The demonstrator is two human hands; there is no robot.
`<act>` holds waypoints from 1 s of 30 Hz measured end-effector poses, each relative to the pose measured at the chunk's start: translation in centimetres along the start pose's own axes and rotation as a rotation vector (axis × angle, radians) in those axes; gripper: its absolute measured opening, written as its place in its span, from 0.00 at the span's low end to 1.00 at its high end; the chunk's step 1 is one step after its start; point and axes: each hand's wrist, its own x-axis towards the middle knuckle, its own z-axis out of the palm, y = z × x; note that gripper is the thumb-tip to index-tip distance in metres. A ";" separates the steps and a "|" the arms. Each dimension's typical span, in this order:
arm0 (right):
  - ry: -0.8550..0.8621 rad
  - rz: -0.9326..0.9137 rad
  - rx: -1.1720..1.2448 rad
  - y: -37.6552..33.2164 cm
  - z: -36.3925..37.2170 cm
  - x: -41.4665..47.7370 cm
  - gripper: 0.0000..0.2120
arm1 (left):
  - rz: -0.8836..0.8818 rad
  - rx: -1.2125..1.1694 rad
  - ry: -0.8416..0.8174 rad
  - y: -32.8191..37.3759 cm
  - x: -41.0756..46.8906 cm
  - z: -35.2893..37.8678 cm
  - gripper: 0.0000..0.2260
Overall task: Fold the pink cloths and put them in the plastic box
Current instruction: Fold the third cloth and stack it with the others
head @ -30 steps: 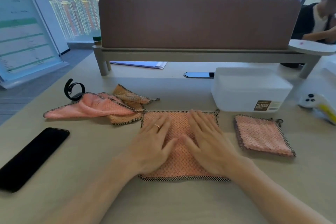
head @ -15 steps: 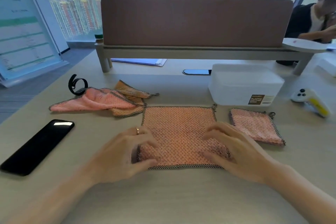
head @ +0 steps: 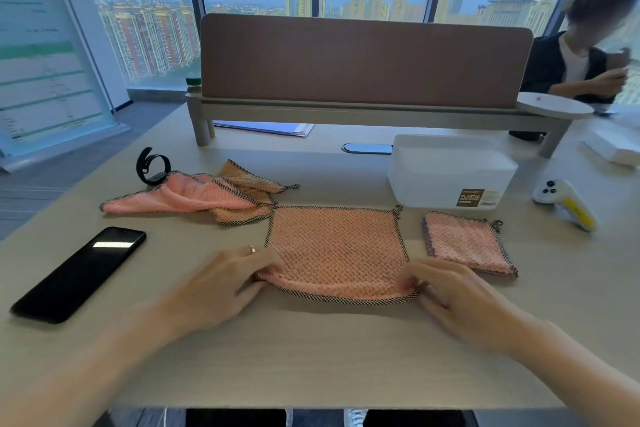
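**Both hands lift the near edge of the spread cloth**

At the far left of the pale wooden table (head: 311,350) lies a black phone (head: 79,274), screen up and set at a slant. Behind it a black smartwatch (head: 152,166) stands on its looped strap, touching the back of a heap of pink cloths (head: 194,198) that lie crumpled and unfolded, their dark checked hems showing.

The left hand (head: 214,284), with a ring on one finger, pinches the near left corner of the spread pink cloth (head: 336,250) between thumb and curled fingers. This cloth lies open at the middle of the table, its far edge flat and its far left corner touching the heap. Its near edge is raised off the table and curls over in a soft roll. The right hand (head: 457,295) pinches the near right corner in the same way, fingers bent round the hem.

Just beside the spread cloth on the right sits a folded pink cloth (head: 467,243), a neat square flat on the table. Behind that stands the white plastic box (head: 450,173), with a brown label on its front wall. Further right rests a white and yellow controller (head: 564,201), well apart from the cloths. A brown desk divider (head: 363,59) runs across the back of the table.
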 end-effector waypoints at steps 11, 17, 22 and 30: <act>0.155 0.079 0.284 -2.9 0.6 -3.0 0.05 | -0.015 -0.042 -0.019 1.6 -4.1 -0.5 0.11; 0.258 0.151 0.373 -2.6 -2.0 0.0 0.04 | -0.177 -0.278 0.134 2.4 -1.5 -3.4 0.15; 0.353 0.310 0.339 -0.1 -3.1 6.9 0.03 | -0.351 -0.221 0.260 -1.0 5.5 -3.9 0.05; 0.171 0.468 0.086 2.4 0.9 11.3 0.02 | -0.473 0.038 0.117 -4.9 9.2 1.2 0.03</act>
